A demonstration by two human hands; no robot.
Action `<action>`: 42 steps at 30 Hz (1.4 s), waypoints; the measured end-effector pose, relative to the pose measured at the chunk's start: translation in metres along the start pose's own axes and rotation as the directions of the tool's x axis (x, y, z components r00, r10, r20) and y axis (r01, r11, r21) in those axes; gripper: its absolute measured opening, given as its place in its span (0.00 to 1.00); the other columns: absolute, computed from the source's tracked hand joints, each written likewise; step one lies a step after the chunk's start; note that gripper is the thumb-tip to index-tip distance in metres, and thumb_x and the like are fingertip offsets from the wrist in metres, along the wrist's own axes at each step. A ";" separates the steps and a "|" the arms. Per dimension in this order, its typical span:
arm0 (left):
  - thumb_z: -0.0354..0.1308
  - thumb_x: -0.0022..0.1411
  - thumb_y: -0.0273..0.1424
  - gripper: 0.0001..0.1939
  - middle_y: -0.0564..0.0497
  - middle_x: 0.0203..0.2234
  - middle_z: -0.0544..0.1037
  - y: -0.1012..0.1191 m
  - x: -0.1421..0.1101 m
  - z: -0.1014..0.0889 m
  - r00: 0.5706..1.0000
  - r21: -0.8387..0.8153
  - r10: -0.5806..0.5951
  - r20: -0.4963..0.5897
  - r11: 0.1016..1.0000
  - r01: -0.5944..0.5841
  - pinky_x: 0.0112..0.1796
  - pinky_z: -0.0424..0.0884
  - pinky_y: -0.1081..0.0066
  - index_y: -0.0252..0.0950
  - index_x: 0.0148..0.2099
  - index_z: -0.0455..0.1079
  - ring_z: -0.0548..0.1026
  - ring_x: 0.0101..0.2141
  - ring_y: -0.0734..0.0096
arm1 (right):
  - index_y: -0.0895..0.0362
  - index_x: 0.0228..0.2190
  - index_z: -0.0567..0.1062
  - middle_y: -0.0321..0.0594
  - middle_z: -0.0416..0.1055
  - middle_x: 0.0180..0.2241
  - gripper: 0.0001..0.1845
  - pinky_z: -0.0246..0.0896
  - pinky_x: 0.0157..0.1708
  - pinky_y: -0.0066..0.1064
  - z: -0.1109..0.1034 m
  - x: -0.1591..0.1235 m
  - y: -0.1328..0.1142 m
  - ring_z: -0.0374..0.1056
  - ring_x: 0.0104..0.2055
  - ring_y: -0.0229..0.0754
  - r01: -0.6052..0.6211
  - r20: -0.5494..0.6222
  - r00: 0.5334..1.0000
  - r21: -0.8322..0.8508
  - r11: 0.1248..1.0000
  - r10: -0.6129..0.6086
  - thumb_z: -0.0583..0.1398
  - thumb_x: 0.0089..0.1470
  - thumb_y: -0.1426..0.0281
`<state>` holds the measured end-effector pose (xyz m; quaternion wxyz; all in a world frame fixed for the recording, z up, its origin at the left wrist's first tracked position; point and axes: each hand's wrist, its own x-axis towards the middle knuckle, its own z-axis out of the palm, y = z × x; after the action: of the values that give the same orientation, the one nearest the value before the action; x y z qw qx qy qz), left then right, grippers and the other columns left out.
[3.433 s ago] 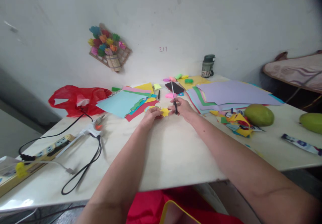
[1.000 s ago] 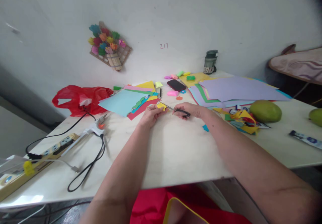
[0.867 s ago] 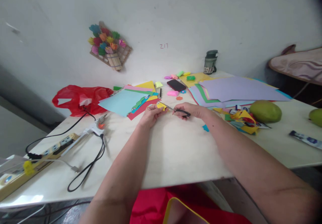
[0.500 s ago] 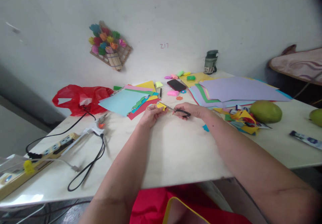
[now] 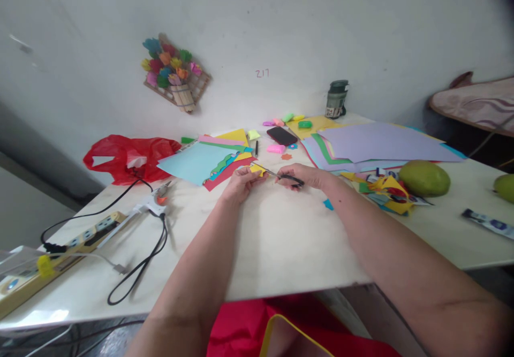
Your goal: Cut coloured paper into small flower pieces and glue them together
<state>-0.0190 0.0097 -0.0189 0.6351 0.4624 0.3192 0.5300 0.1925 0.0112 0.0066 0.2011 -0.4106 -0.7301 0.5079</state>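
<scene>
Pinching a small yellow paper cutout (image 5: pixel 257 169) between thumb and fingers of the left hand (image 5: pixel 240 184), over a white tabletop (image 5: pixel 281 250). Gripping black-handled metal scissors (image 5: pixel 292 179) in the right hand (image 5: pixel 301 175), fingers clamped around the handles, blades pointing left, right up at the yellow cutout. Too small to tell of any bite into the paper. Holding both hands near each other, yet apart. See just behind the left hand a red paper sheet (image 5: pixel 217 181), next to a large pale-blue sheet (image 5: pixel 193 162). Just past the hands, see a small orange paper flower (image 5: pixel 286 157), a bright pink packet (image 5: pixel 276 149), a slim black pen (image 5: pixel 256 148) and a dark smartphone (image 5: pixel 281 136). Beside the right forearm, see a little blue paper scrap (image 5: pixel 328 204). Farther right, find a heap of mixed-colour paper scraps (image 5: pixel 391 194) next to a green oval fruit (image 5: pixel 424 178), with a broad lilac sheet (image 5: pixel 373 143) behind. Well to the left, find a white glue gun (image 5: pixel 155 202) with an orange trigger, a cream power strip (image 5: pixel 98 227) and a crumpled red plastic bag (image 5: pixel 114 159). At the back, find a dark green tumbler (image 5: pixel 336 99) standing upright by the pale wall (image 5: pixel 281 36).
</scene>
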 end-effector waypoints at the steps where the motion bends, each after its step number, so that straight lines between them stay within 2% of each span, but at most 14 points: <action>1: 0.70 0.40 0.30 0.12 0.49 0.26 0.79 0.000 0.000 0.000 1.000 -0.003 -0.002 0.000 1.000 0.002 0.45 0.70 0.64 0.32 0.24 0.70 0.79 0.34 0.64 | 0.59 0.31 0.73 0.29 0.63 0.15 0.09 0.50 0.15 0.22 0.000 0.000 0.000 0.57 0.14 0.29 0.000 0.000 1.000 0.003 1.000 0.000 0.60 0.49 0.66; 11: 0.70 0.40 0.29 0.12 0.48 0.27 0.80 0.000 0.000 0.000 1.000 -0.017 -0.002 0.003 1.000 0.003 0.44 0.71 0.64 0.32 0.23 0.68 0.79 0.33 0.65 | 0.59 0.32 0.72 0.29 0.62 0.16 0.13 0.48 0.15 0.22 -0.002 0.003 0.004 0.57 0.15 0.29 0.019 0.015 1.000 -0.011 1.000 -0.019 0.60 0.48 0.63; 37: 0.69 0.43 0.28 0.11 0.47 0.27 0.80 -0.003 0.002 -0.004 1.000 -0.042 0.013 0.012 0.999 -0.012 0.47 0.70 0.63 0.31 0.23 0.68 0.79 0.34 0.64 | 0.59 0.32 0.72 0.29 0.61 0.15 0.12 0.47 0.15 0.23 -0.002 0.006 0.008 0.55 0.15 0.29 0.027 0.017 0.999 0.064 0.998 -0.028 0.61 0.45 0.64; 42: 0.69 0.43 0.28 0.10 0.46 0.28 0.80 -0.002 0.001 -0.003 1.000 -0.044 0.014 0.012 0.999 -0.013 0.47 0.70 0.62 0.32 0.23 0.69 0.79 0.35 0.63 | 0.59 0.32 0.72 0.28 0.61 0.15 0.12 0.46 0.14 0.24 -0.002 0.007 0.010 0.55 0.15 0.30 0.061 0.023 0.998 0.077 0.995 -0.063 0.61 0.45 0.65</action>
<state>-0.0203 0.0118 -0.0220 0.6436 0.4537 0.3003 0.5383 0.1938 0.0197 -0.0027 0.2230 -0.3735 -0.7250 0.5339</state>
